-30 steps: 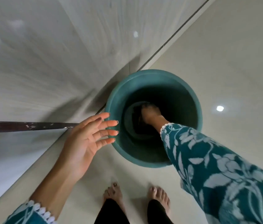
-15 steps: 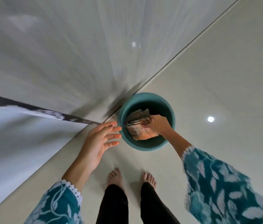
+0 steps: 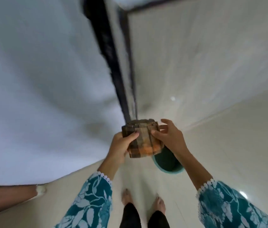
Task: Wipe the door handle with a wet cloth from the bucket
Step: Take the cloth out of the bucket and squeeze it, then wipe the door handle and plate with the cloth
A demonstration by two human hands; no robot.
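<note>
A folded brown and orange checked cloth (image 3: 144,140) is held up in front of me, above the floor. My left hand (image 3: 121,145) grips its left side with the thumb on top. My right hand (image 3: 171,137) touches its right edge with the thumb pressed on it and the fingers spread. The teal bucket (image 3: 167,163) stands on the floor below the cloth, mostly hidden by it and my right forearm. No door handle is in view.
A white door or wall panel (image 3: 39,88) fills the left side, edged by a dark vertical frame (image 3: 113,63). Glossy cream tiles (image 3: 212,96) cover the wall and floor to the right. My bare feet (image 3: 143,201) stand below the bucket.
My right hand lifted the cloth out of the bucket and raised it. My left hand came over and took hold of the cloth. The view swung up from the bucket toward the dark frame.
</note>
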